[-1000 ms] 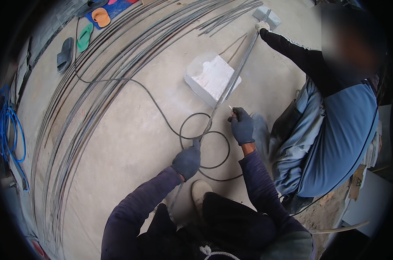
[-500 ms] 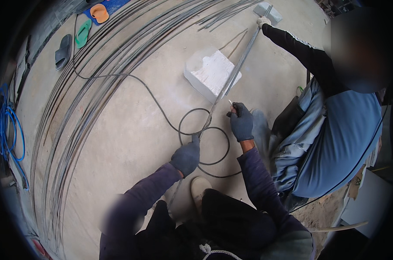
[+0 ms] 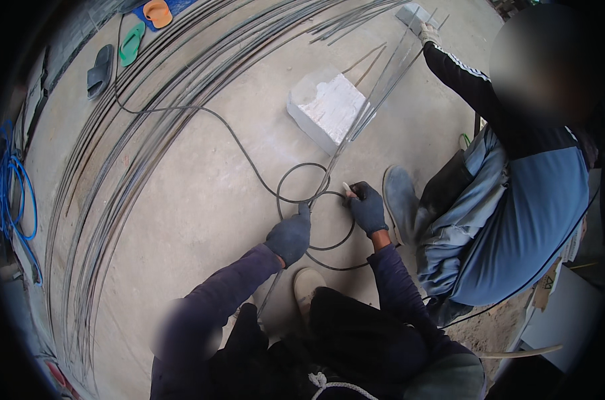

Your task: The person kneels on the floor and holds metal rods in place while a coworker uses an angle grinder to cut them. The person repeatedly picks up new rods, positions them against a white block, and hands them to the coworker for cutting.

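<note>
My left hand point(image 3: 288, 236), in a dark glove, is closed around long thin metal rods point(image 3: 340, 152) that run up over a pale rough block point(image 3: 321, 107). Just right of them, my gloved right hand point(image 3: 366, 208) pinches a small pale stick-like object point(image 3: 348, 189), too small to name. Loops of black cable point(image 3: 342, 269) lie around and under the rods near both hands. At the far end of the rods, a co-worker's gloved hand point(image 3: 429, 35) is by a small grey block point(image 3: 408, 15), where the rods fan apart.
Many long rods point(image 3: 116, 167) curve across the concrete floor on the left, beside a blue hose point(image 3: 16, 193). Grey point(image 3: 99, 73), green point(image 3: 131, 43) and orange point(image 3: 157, 13) slippers lie at the upper left. A crouching co-worker point(image 3: 516, 220) fills the right side, with a boot point(image 3: 399, 200) near my right hand.
My right hand has moved down and slightly left with the pale stick. The co-worker's hand has shifted right, and the bundled rods are now spread apart at the far end.
</note>
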The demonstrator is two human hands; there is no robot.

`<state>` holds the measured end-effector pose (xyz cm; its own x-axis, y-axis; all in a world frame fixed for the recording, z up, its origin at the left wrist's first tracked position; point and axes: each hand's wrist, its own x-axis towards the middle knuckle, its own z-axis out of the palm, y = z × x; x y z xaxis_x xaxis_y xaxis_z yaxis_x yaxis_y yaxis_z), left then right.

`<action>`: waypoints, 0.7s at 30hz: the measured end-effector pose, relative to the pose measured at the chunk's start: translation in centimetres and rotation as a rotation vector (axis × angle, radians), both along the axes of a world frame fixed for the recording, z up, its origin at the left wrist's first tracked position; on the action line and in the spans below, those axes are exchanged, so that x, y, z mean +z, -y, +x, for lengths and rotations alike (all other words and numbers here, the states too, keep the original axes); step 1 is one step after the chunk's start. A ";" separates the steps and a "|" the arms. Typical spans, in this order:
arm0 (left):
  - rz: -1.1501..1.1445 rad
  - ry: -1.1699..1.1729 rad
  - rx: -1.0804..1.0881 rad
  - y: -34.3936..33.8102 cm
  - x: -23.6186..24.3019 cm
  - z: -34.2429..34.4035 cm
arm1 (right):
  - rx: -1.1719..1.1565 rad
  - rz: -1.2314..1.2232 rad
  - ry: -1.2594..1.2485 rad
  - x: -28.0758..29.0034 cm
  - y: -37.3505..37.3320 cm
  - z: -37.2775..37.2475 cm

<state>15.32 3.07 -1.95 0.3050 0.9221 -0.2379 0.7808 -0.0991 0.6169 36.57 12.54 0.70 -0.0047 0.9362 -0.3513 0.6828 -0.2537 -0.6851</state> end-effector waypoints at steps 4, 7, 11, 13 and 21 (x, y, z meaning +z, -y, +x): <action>0.007 -0.013 -0.023 -0.4 0.0 0.4 | 0.267 0.070 -0.050 -4.5 2.0 1.9; 0.053 -0.023 -0.028 0.0 -0.9 0.1 | 0.270 0.180 0.225 -0.2 2.6 -1.1; -0.027 0.003 -0.008 -0.7 -0.7 0.0 | 0.506 -0.306 -0.120 0.2 3.9 -1.1; -0.065 0.029 0.015 -0.8 -0.8 -0.2 | 0.748 -0.603 -0.312 0.1 5.6 -2.5; -0.167 0.030 0.030 -1.4 -0.2 0.3 | 0.519 -0.768 -0.713 -8.8 17.4 -9.4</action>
